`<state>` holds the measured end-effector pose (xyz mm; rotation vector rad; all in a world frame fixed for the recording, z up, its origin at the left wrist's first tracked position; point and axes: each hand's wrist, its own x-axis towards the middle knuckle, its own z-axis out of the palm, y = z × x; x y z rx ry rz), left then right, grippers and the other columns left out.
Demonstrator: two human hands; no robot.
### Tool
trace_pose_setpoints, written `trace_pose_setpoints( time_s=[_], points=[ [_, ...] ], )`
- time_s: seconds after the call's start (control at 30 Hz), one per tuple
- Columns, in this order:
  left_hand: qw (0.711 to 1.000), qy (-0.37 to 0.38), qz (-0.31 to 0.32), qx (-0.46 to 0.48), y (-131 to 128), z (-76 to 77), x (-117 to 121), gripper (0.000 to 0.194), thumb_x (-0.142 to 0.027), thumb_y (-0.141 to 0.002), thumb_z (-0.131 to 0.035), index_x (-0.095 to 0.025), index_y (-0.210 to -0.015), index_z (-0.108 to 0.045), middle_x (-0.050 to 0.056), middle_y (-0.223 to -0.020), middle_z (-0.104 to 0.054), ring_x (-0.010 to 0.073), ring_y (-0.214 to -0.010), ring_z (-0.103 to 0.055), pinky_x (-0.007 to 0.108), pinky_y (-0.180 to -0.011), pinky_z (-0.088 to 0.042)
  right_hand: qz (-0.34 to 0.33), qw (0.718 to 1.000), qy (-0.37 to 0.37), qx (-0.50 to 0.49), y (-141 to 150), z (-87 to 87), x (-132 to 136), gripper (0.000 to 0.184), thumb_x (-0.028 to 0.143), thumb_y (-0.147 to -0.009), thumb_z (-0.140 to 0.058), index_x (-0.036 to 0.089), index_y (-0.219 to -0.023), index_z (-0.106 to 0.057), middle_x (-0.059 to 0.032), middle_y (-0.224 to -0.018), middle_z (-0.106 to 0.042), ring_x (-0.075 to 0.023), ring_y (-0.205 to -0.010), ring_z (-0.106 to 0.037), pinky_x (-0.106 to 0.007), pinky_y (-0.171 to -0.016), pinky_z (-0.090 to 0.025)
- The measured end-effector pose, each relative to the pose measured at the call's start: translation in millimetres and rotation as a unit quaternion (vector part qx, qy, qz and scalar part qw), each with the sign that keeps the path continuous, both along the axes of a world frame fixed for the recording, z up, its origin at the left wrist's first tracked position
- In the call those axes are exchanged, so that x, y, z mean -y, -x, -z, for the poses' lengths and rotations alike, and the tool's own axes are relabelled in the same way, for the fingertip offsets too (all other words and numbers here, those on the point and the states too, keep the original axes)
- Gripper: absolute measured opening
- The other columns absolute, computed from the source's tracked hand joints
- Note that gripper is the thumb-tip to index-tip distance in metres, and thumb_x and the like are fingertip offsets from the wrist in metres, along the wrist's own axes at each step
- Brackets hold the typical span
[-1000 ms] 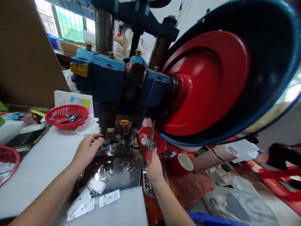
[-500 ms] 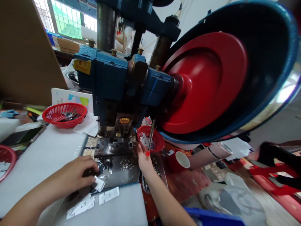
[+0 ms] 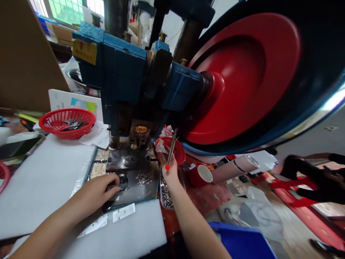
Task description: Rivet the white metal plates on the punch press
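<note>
Left hand (image 3: 104, 189) of the person rests low over the left part of the metal plate (image 3: 147, 192) in front of the blue punch press (image 3: 121, 68), its thumb and fingertips apart with a dark gap between them. Just beyond the fingertips lie small dark metal parts (image 3: 123, 179); whether the hand touches them cannot be told. Right of these, on the same plate, a loose pile of tiny shiny metal pieces (image 3: 144, 178) is spread out.

The right hand (image 3: 169, 169) reaches forward on the other side of the plate, by the red basket (image 3: 181, 155) that holds white pieces. A metal rod with a red tip (image 3: 172, 147) crosses in front of it, and the fingers are partly hidden, so I cannot tell whether they are closed on anything. Below that wrist stands a clear tray of small metal pieces (image 3: 165, 197).

Nearer the person, a white plate with holes (image 3: 124, 212) lies on a white foam sheet (image 3: 134, 235). Another red basket (image 3: 66, 135), at the left, holds metal parts. A red cup (image 3: 195, 176) stands right of the tray, below the red flywheel (image 3: 242, 93).
</note>
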<state>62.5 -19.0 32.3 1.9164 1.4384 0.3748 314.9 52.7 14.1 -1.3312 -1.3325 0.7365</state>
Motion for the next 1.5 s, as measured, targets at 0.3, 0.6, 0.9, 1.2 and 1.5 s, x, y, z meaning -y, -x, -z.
trace_pose_setpoints(
  time_s=[0.3,0.6,0.9,1.2,1.5],
  points=[
    [0.963,0.082,-0.161,0.202,-2.1,4.9,-4.8,0.043,-0.049,-0.074,-0.052,-0.025,-0.106,-0.067,0.002,-0.087,-0.072,0.0217,-0.076,-0.065,0.032,-0.07,-0.05,-0.145,0.887,0.022,0.437,35.1,-1.1,54.0,0.01,0.023,-0.08,-0.063,0.027,-0.083,-0.072,-0.0031,-0.092,-0.064,-0.0221,-0.094,-0.055,-0.034,-0.082,-0.043],
    [0.945,0.099,-0.18,0.254,-0.8,4.2,-6.4,0.043,-0.046,-0.071,-0.058,-0.022,-0.105,-0.068,0.004,-0.083,-0.072,0.0203,-0.072,-0.064,0.031,-0.065,-0.051,-0.141,0.915,-0.017,0.377,43.7,-12.6,38.8,0.012,0.017,-0.083,-0.059,0.023,-0.082,-0.07,-0.002,-0.087,-0.065,-0.0177,-0.088,-0.056,-0.029,-0.083,-0.041],
    [0.933,0.065,-0.226,0.273,5.4,4.6,-8.5,0.037,-0.049,-0.069,-0.064,-0.021,-0.093,-0.069,0.004,-0.084,-0.071,0.0212,-0.073,-0.064,0.03,-0.062,-0.051,-0.184,0.873,0.006,0.452,35.9,-15.6,39.0,0.01,0.019,-0.079,-0.064,0.025,-0.08,-0.072,-0.0007,-0.087,-0.066,-0.0179,-0.09,-0.056,-0.03,-0.084,-0.04],
    [0.923,0.088,-0.243,0.286,4.2,9.4,-10.2,0.047,-0.05,-0.07,-0.064,-0.019,-0.104,-0.064,0.005,-0.085,-0.069,0.0201,-0.073,-0.064,0.03,-0.064,-0.05,-0.17,0.896,-0.049,0.407,43.2,-18.1,36.4,0.012,0.02,-0.084,-0.058,0.023,-0.085,-0.069,-0.0012,-0.086,-0.065,-0.0177,-0.088,-0.056,-0.03,-0.081,-0.041],
    [0.946,0.026,-0.229,0.228,-8.6,8.2,-12.5,0.048,-0.05,-0.07,-0.061,-0.017,-0.104,-0.066,0.002,-0.074,-0.067,0.0187,-0.065,-0.06,0.029,-0.059,-0.047,-0.134,0.869,-0.132,0.458,50.1,-35.6,-5.6,0.02,0.032,-0.089,-0.053,0.028,-0.097,-0.071,-0.0037,-0.096,-0.064,-0.0223,-0.094,-0.051,-0.038,-0.087,-0.037]
  ],
)
